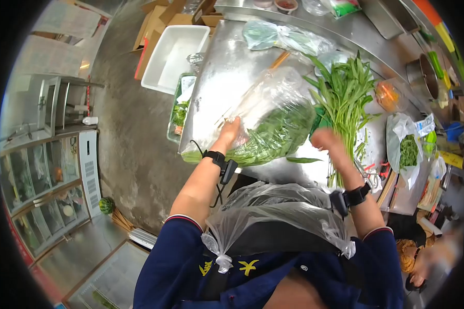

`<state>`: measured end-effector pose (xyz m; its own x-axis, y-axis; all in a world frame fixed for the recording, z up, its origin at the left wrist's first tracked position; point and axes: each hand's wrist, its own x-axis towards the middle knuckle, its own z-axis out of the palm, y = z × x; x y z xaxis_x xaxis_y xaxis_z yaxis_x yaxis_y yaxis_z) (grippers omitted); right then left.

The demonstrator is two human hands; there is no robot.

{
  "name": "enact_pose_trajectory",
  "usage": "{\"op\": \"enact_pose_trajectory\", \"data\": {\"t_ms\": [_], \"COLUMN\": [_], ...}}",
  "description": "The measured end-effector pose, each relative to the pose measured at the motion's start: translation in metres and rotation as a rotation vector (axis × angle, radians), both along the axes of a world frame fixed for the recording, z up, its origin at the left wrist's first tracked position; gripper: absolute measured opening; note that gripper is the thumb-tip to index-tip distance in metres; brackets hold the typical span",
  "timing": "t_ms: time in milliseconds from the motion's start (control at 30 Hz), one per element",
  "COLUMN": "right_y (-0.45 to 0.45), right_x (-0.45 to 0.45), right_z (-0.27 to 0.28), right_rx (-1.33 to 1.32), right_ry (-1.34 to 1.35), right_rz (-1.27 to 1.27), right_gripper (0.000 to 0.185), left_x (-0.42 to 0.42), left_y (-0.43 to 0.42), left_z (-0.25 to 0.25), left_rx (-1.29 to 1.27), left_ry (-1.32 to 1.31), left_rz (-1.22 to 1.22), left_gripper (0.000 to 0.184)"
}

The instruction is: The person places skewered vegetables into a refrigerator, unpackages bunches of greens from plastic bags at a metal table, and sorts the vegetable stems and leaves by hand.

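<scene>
A clear plastic bag of leafy greens [281, 129] lies on the steel table, its stems pointing left toward the near edge. My left hand [232, 133] is closed on the bag's left part, fingers partly hidden by the plastic. To the right of the bag, my right hand [325, 140] is curled, slightly blurred; what it holds, if anything, is hidden. Just beyond it is a dark green item [320, 119] I cannot name. A loose pile of long-stemmed greens [345, 92] lies beside my right hand. One single leaf [304, 160] rests near the table's front edge.
Another bagged bundle [286, 37] lies at the table's back. A white tub [175, 56] and a green basket [178, 113] stand left of the table. On the right are an orange bagged item [387, 96], a bag of chopped greens [409, 152] and a pot [421, 76].
</scene>
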<state>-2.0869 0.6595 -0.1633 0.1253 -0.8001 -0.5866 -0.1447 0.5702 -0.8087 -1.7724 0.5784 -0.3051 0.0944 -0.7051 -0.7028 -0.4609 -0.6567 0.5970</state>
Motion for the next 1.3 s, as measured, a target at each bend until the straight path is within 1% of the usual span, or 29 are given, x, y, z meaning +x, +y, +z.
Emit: {"op": "enact_pose_trajectory", "data": {"t_ms": [33, 67, 133, 167, 233, 267, 333, 367, 400, 433, 467, 500, 533, 600, 667, 733, 767, 800, 867, 900, 933, 1000, 1033, 1100, 1133, 1200, 1233, 1267, 1300], "right_y": [0.027, 0.047, 0.064, 0.061, 0.052, 0.050, 0.048, 0.046, 0.046, 0.038, 0.030, 0.027, 0.024, 0.023, 0.017, 0.008, -0.001, -0.004, -0.007, -0.006, -0.004, -0.006, -0.007, -0.011, -0.013, -0.019, -0.025, -0.032, -0.040], "right_x": [0.009, 0.024, 0.058, 0.076, 0.104, 0.105, 0.104, 0.104, 0.104, 0.103, 0.103, 0.105, 0.107, 0.110, 0.112, 0.113, 0.102, 0.099, 0.097, 0.100, 0.108, 0.114, 0.115, 0.118, 0.120, 0.126, 0.125, 0.126, 0.127], "right_z": [-0.026, -0.051, -0.068, -0.082, -0.104, -0.095, -0.079, -0.078, -0.074, -0.050, -0.036, -0.034, -0.028, -0.010, 0.003, 0.012, 0.028, 0.024, 0.014, 0.015, 0.022, 0.032, 0.035, 0.036, 0.034, 0.031, 0.030, 0.027, 0.022], "right_rx": [0.332, 0.620, 0.535, 0.529, 0.493, 0.483, 0.497, 0.511, 0.512, 0.446, 0.371, 0.306, 0.301, 0.283, 0.248, -0.059, -0.082, -0.087, -0.138, -0.138, -0.069, 0.008, 0.020, 0.030, -0.012, -0.092, -0.095, -0.093, -0.082], "right_ry": [-0.279, -0.241, -0.368, -0.376, -0.758, -0.776, -0.792, -0.806, -0.809, -0.931, -1.050, -1.074, -1.075, -1.123, -1.029, -0.596, -0.349, -0.349, -0.430, -0.430, -0.607, -0.777, -0.724, -0.675, -0.673, -0.669, -0.728, -0.732, -0.771], "right_rz": [0.083, 0.093, 0.052, 0.045, -0.440, -0.447, -0.502, -0.474, -0.477, -0.408, -0.330, -0.287, -0.277, -0.218, -0.180, -0.215, -0.034, -0.036, -0.014, -0.014, -0.145, -0.258, -0.279, -0.299, -0.429, -0.690, -0.739, -0.745, -0.779], "right_gripper": [0.041, 0.044, 0.044, 0.044, 0.046, 0.046, 0.043, 0.038, 0.038, 0.037, 0.036, 0.037, 0.037, 0.036, 0.041, 0.046, 0.051, 0.051, 0.052, 0.052, 0.052, 0.052, 0.049, 0.046, 0.043, 0.038, 0.033, 0.033, 0.034], "left_x": [-0.001, -0.002, -0.004, -0.015, -0.017, -0.019, -0.032, -0.026, -0.016, -0.002, 0.001, -0.002, -0.009, -0.018, -0.029, -0.034, -0.030, -0.029, -0.035, -0.039, -0.038, -0.035, -0.032, -0.024, -0.018, -0.001, 0.004, 0.004, 0.002], "left_y": [-0.002, 0.002, 0.010, 0.012, 0.018, 0.020, 0.027, 0.027, 0.031, 0.034, 0.032, 0.043, 0.044, 0.049, 0.056, 0.065, 0.066, 0.068, 0.072, 0.075, 0.074, 0.072, 0.071, 0.067, 0.065, 0.061, 0.061, 0.060, 0.060], "left_z": [0.018, 0.011, -0.008, 0.015, 0.035, 0.052, 0.088, 0.091, 0.073, 0.040, 0.041, 0.041, 0.050, 0.064, 0.099, 0.110, 0.104, 0.103, 0.112, 0.125, 0.124, 0.119, 0.123, 0.136, 0.138, 0.145, 0.168, 0.177, 0.184], "left_rx": [0.300, 0.299, 0.160, 0.241, 0.321, 0.409, 0.676, 0.621, 0.623, 0.909, 1.159, 0.786, 0.775, 0.528, 0.590, 0.646, 0.675, 0.671, 0.934, 0.906, 0.906, 0.774, 0.767, 0.630, 0.625, 0.279, 0.218, 0.222, -0.082], "left_ry": [0.325, 0.325, 0.244, 0.243, 0.278, 0.320, 0.475, 0.438, 0.434, 0.987, 1.554, 0.966, 0.965, 0.649, 0.717, 0.922, 1.000, 0.998, 1.259, 1.126, 1.127, 1.150, 1.151, 0.828, 0.824, 0.985, 0.981, 0.975, 0.546], "left_rz": [0.024, 0.001, 0.003, 0.074, -0.059, -0.183, 0.066, -0.152, -0.154, -0.128, -0.097, -0.066, -0.065, -0.203, -0.245, -0.132, -0.160, -0.165, -0.026, 0.015, 0.017, -0.418, -0.413, -0.166, -0.158, 0.039, 0.036, 0.032, -0.380], "left_gripper": [0.061, 0.061, 0.055, 0.050, 0.046, 0.043, 0.039, 0.035, 0.035, 0.034, 0.033, 0.032, 0.032, 0.031, 0.028, 0.027, 0.024, 0.024, 0.026, 0.028, 0.028, 0.031, 0.031, 0.036, 0.036, 0.042, 0.057, 0.057, 0.062]}}
